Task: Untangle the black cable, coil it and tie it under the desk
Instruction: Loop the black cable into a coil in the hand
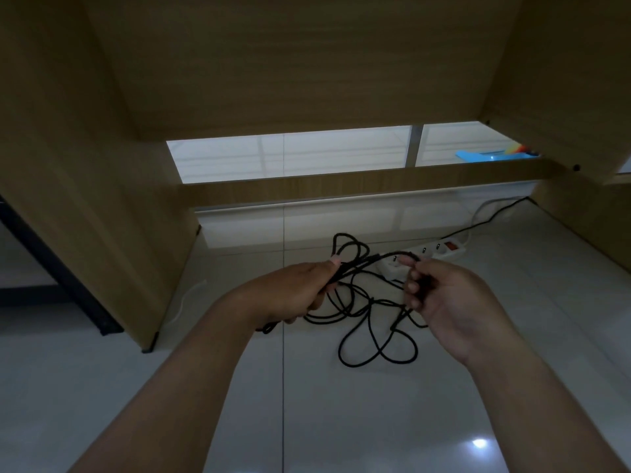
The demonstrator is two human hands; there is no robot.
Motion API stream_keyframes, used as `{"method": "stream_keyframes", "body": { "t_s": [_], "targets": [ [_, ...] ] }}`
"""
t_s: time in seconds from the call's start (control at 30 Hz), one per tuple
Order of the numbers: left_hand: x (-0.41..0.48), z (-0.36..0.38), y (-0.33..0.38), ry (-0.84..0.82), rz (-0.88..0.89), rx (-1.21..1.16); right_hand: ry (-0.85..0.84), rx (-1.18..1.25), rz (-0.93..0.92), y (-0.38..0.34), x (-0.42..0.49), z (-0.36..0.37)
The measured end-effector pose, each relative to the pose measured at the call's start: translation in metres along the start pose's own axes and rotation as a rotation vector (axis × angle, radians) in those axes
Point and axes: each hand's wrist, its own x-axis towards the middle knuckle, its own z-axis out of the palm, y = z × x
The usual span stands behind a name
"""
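Observation:
A long black cable (375, 339) hangs in tangled loops between my hands and trails onto the white floor under the wooden desk (307, 63). My left hand (290, 291) is closed around a bundle of several strands, with loops sticking up past its thumb. My right hand (454, 298) pinches one strand between thumb and fingers, palm turned toward me. A stretch of cable runs taut from one hand to the other. Both hands are held above the floor.
A white power strip (440, 252) with a red switch lies on the floor behind the cable, its black lead running off to the right. Desk side panels stand left (85, 182) and right; a low wooden crossbar (341, 189) spans the back. A blue object (485, 155) lies beyond.

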Motion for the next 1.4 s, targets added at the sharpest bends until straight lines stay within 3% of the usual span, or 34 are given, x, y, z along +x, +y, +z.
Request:
{"method": "stream_keyframes", "body": {
  "t_s": [0.27,0.5,0.6,0.77,0.9,1.07,1.4],
  "targets": [
    [0.004,0.010,-0.003,-0.007,0.025,0.037,0.018,0.199,-0.139,0.000,-0.002,0.002],
    [0.015,0.027,-0.001,0.127,0.076,-0.074,0.058,0.360,-0.085,0.009,-0.007,0.018],
    [0.017,0.035,0.001,0.150,0.111,-0.170,0.066,0.317,-0.116,0.011,-0.011,0.024],
    [0.018,0.045,0.007,0.079,0.129,-0.415,0.158,0.033,-0.277,0.011,-0.016,0.025],
    [0.019,0.055,0.009,0.140,0.167,-0.414,0.181,-0.110,-0.370,0.009,-0.019,0.028],
    [0.019,0.063,0.010,0.309,0.296,-0.269,0.136,-0.040,-0.353,0.009,-0.021,0.030],
    [0.017,0.069,0.016,0.308,0.424,-0.303,0.152,-0.010,-0.337,0.003,-0.023,0.028]
  ]
}}
